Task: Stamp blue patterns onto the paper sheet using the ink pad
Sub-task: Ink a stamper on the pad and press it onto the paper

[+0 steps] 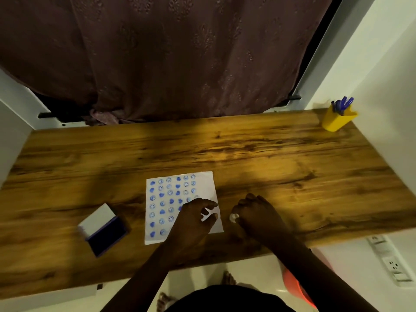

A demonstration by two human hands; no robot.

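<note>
On the table (270,154) the white paper (157,199), covered in rows of blue hearts and smileys, lies beside the open ink pad (105,230); left hand (193,219) spread on it, right hand (254,212) gripping a small white stamp (234,217).

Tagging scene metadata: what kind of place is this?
Likely a home desk nook, not a lab: a wooden desk set between white walls, a curtain behind it, a yellow pen holder in the corner, a wall socket strip.
</note>
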